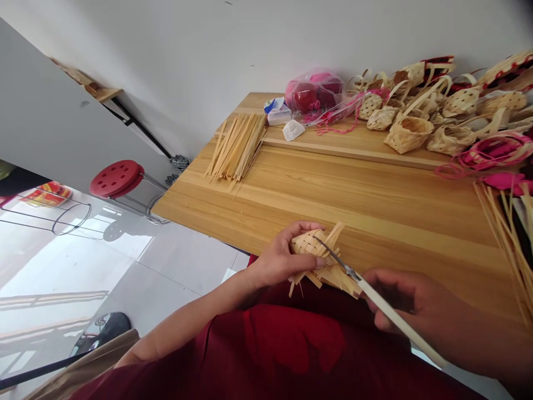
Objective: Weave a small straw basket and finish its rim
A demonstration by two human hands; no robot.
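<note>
My left hand (278,260) is closed around a small half-woven straw basket (308,244) with loose strip ends sticking out, held at the near edge of the wooden table (333,194). My right hand (416,308) grips a pair of scissors (377,303) with white handles. The metal blades point left and rest against the basket's loose strips, just by my left fingertips.
A bundle of straw strips (236,147) lies at the table's far left. Several finished small baskets (410,133) are heaped at the back right, beside a plastic bag (314,94) of pink material. More strips (506,239) lie at the right. A red stool (117,178) stands on the floor at left.
</note>
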